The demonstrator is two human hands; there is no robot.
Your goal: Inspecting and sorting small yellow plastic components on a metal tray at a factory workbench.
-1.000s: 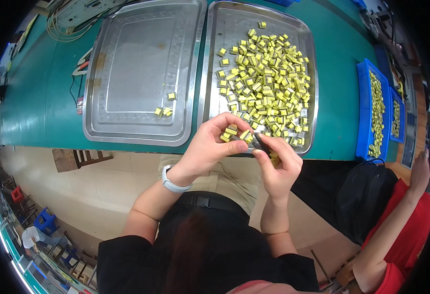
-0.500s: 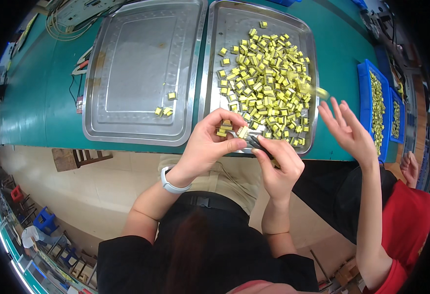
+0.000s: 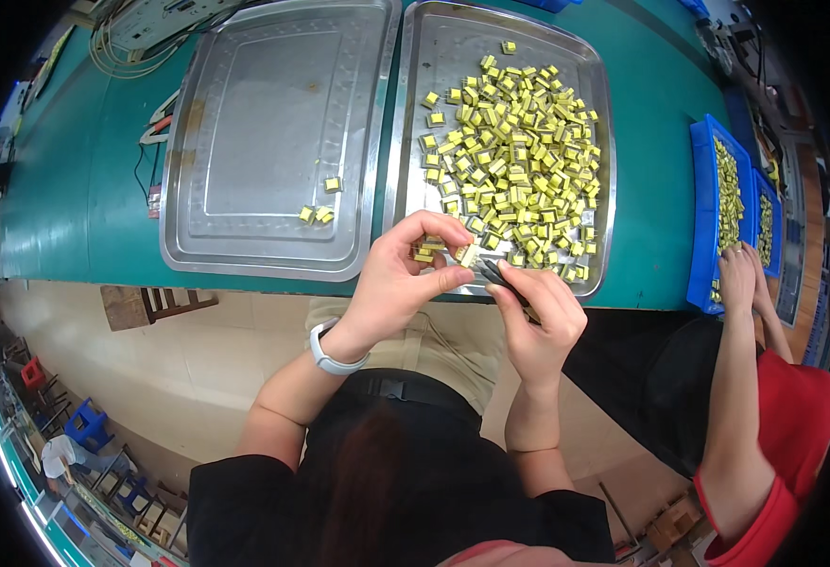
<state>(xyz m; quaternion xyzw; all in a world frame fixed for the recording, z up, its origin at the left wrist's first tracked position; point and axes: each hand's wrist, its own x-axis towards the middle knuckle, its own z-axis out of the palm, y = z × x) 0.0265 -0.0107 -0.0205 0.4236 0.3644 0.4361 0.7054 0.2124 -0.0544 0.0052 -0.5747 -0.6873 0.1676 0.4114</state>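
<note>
My left hand pinches a small yellow-wrapped transformer between thumb and forefinger, over the front edge of the right-hand metal tray. More transformers show by its curled fingers; whether those are held or lie in the tray, I cannot tell. In my right hand is a pair of dark tweezers, its tips close to the pinched piece. A heap of loose transformers covers much of this tray.
On the left, a second metal tray bears three transformers. Blue bins of similar parts stand at the right, where a co-worker in red has their hands. Cables and tools lie at the far left of the green table.
The co-worker's hand has left the right side of the heaped tray and is now at the blue bins. My two hands stay almost in place, with the pinched transformer slightly shifted.
</note>
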